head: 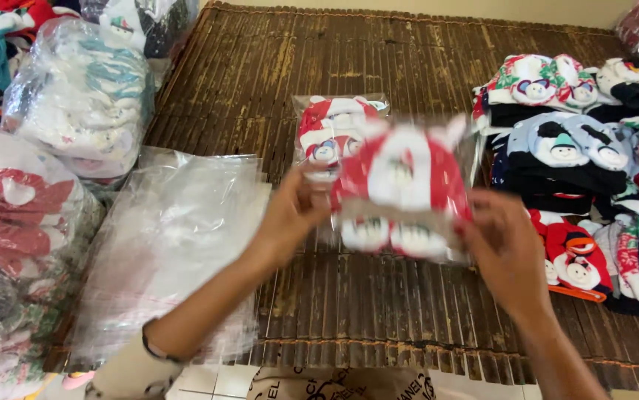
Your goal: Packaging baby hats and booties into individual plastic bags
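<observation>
While blurred, the bagged red socks (402,194) sit gripped between left hand (295,213) and right hand (503,248).

two hands, left hand (293,211) and right hand (504,248), hold a blurred clear bag of red and white socks (405,192) above a dark woven mat (379,304), with a stack of empty plastic bags (171,244) to the left.

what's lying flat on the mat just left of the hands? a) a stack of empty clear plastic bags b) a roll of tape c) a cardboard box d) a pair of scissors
a: a stack of empty clear plastic bags lies on the bamboo mat, beside the left hand.
</observation>
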